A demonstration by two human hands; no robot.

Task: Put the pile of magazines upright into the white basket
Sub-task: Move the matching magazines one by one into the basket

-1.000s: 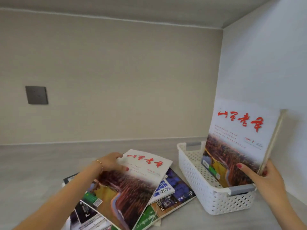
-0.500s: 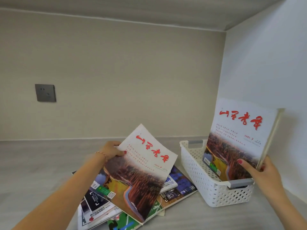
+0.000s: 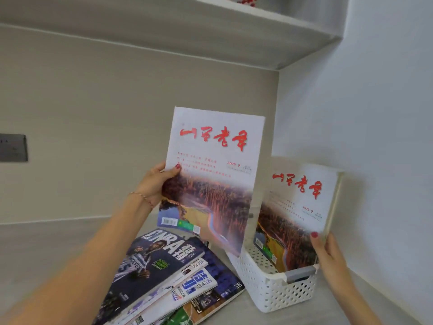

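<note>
As left grip (image 3: 156, 184) pinches raised magazine (image 3: 210, 174) upright | right grip (image 3: 328, 252) grasps basket's (image 3: 276, 289) upright magazine (image 3: 295, 214).

One magazine (image 3: 297, 212) upright in white basket (image 3: 276, 292).

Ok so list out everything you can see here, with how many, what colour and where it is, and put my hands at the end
White-covered magazine with red title: one, held up in the air, left of the basket.
Matching white-and-red magazines: a few, standing upright in the basket.
White perforated plastic basket: one, on the counter by the right wall.
Dark and blue sports magazines: a pile, fanned flat on the counter.
Grey wall socket: one, far left on the wall.
Pale shelf: one, overhead.
Left hand: grips the raised magazine's edge.
Right hand: holds the upright magazines.
</note>
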